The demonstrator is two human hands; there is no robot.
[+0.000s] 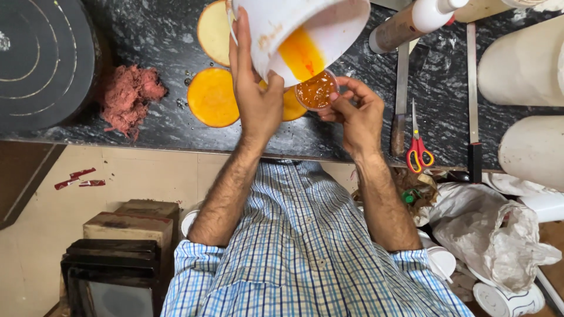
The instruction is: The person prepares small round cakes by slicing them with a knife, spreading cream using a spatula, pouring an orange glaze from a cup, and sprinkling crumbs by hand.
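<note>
Black marble counter (147, 126) bears everything here. Above it the person's left hand (255, 97) grips a tilted white bucket (305, 26), fingers wrapped on its wall, with orange syrup (301, 56) running down inside to the rim. Just below the lip, the right hand (355, 111) pinches a small clear cup (316, 90) of amber liquid. Round orange cake layers (212, 97) lie beside it; red scissors (418, 147) lie well to the right.
</note>
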